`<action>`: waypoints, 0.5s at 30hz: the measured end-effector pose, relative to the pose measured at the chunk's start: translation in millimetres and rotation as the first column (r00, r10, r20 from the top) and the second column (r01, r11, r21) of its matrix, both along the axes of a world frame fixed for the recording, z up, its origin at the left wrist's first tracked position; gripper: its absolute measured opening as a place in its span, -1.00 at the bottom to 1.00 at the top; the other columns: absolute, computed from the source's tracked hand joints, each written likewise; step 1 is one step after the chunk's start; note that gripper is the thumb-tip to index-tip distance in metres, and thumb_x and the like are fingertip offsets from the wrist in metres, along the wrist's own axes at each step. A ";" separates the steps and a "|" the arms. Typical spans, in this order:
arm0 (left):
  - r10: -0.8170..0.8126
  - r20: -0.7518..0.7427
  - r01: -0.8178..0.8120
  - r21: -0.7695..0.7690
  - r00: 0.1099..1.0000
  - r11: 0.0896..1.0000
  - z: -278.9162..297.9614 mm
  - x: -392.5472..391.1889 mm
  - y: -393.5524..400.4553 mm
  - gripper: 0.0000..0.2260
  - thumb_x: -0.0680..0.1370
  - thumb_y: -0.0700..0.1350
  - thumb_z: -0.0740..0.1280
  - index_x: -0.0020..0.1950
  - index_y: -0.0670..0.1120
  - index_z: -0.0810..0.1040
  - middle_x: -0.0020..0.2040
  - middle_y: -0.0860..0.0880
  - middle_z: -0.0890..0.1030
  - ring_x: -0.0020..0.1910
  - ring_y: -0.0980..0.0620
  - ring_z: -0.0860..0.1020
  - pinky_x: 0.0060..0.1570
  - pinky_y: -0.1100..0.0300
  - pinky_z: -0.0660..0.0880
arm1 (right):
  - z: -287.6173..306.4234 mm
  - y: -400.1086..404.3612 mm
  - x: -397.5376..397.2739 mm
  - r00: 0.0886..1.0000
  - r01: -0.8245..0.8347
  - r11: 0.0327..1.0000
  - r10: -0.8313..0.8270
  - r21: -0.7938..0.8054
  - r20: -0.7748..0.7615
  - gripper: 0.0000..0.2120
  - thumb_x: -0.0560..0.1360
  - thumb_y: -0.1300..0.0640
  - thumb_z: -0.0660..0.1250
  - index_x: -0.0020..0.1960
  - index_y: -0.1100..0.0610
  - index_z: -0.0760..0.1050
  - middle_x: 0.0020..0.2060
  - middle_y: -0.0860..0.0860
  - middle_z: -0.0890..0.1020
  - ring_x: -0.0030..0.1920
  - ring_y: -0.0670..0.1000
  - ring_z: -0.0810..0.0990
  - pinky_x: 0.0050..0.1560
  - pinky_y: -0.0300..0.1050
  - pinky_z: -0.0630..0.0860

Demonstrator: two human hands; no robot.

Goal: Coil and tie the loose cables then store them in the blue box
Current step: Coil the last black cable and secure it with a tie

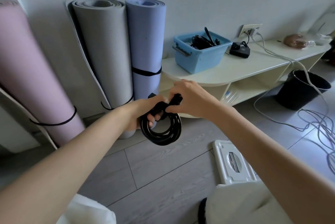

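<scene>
While the left hand (pixel 145 115) grips the coiled black cable (pixel 162 129) at frame centre, the right hand's (pixel 188 98) fingers pinch its tie, so tying is underway; next, likely the blue box (pixel 199 58) upper right.

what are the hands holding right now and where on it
A coiled black cable. The left hand has its grip through the top of the coil; the right hand pinches the black strap wrapped there.

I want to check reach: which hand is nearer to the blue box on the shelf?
Right. The right hand pinches the strap on the black cable coil just below the blue box; the left hand grips the coil farther left and lower.
</scene>
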State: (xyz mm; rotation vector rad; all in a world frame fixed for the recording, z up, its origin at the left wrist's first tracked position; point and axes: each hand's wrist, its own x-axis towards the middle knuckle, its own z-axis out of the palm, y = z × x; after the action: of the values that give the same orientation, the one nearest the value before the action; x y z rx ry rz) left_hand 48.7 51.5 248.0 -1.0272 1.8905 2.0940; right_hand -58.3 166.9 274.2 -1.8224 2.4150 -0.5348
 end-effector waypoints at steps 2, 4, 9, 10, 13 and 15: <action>-0.029 0.021 0.029 -0.017 0.999 0.999 -0.5 0.8 -2.4 -0.74 0.51 0.01 0.29 -0.28 -0.13 0.42 -0.47 -0.02 0.41 -0.61 0.13 0.25 -0.53 0.33 0.28 | -4.6 -2.7 1.4 0.997 -0.064 0.997 0.061 -0.050 -0.056 -0.84 0.36 0.10 0.46 -0.16 0.16 0.54 -0.35 -0.20 0.28 -0.17 -0.04 0.32 -0.20 -0.28 0.29; -0.054 0.054 0.057 -0.058 0.997 0.997 -2.1 0.3 -3.6 -0.73 0.52 0.04 0.27 -0.25 -0.13 0.45 -0.48 -0.03 0.46 -0.57 0.12 0.36 -0.51 0.32 0.33 | -9.5 -5.0 1.6 0.989 -0.108 0.990 0.099 -0.088 -0.107 -0.84 0.35 0.13 0.47 -0.19 0.15 0.52 -0.34 -0.15 0.28 -0.17 -0.03 0.28 -0.22 -0.17 0.37; -0.105 0.058 0.108 -0.048 0.993 0.993 -4.6 -2.2 -2.1 -0.63 0.53 0.20 0.24 -0.09 -0.13 0.51 -0.39 0.00 0.54 -0.35 0.05 0.53 -0.48 0.29 0.39 | -14.9 -6.3 1.8 0.984 -0.128 0.985 0.112 -0.116 -0.135 -0.83 0.33 0.17 0.48 -0.20 0.19 0.50 -0.26 -0.03 0.38 -0.16 -0.03 0.26 -0.23 0.01 0.46; -0.106 0.060 0.109 -0.068 0.993 0.992 -5.9 -3.8 -2.2 -0.63 0.53 0.20 0.25 -0.09 -0.12 0.51 -0.38 0.00 0.56 -0.40 0.08 0.51 -0.48 0.29 0.38 | -15.2 -5.8 0.9 0.985 -0.121 0.986 0.105 -0.113 -0.135 -0.83 0.34 0.17 0.48 -0.19 0.19 0.50 -0.25 -0.03 0.37 -0.15 -0.03 0.26 -0.22 0.02 0.46; -0.091 0.067 0.099 -0.135 0.994 0.986 -8.3 -7.2 -0.2 -0.70 0.55 0.12 0.25 -0.11 -0.12 0.53 -0.41 -0.03 0.53 -0.56 0.13 0.38 -0.53 0.32 0.34 | -16.2 -4.4 -0.5 0.994 -0.070 0.995 0.064 -0.064 -0.090 -0.80 0.34 0.10 0.49 -0.18 0.17 0.52 -0.19 -0.03 0.37 -0.13 -0.02 0.25 -0.16 -0.05 0.44; -0.074 0.049 0.081 -0.162 0.996 0.983 -8.8 -8.3 1.5 -0.76 0.56 0.02 0.22 -0.15 -0.14 0.50 -0.41 -0.03 0.47 -0.57 0.13 0.34 -0.53 0.33 0.30 | -11.7 -2.3 -3.7 1.000 -0.019 1.000 0.019 0.014 0.013 -0.78 0.32 0.05 0.51 -0.22 0.10 0.49 -0.14 -0.02 0.38 -0.16 -0.05 0.29 -0.18 -0.23 0.36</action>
State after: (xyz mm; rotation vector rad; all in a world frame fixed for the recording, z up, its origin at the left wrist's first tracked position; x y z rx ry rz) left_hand 40.5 53.0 239.2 -1.0038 2.0749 1.8850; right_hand -62.0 164.5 262.5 -1.8289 2.3843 -0.5254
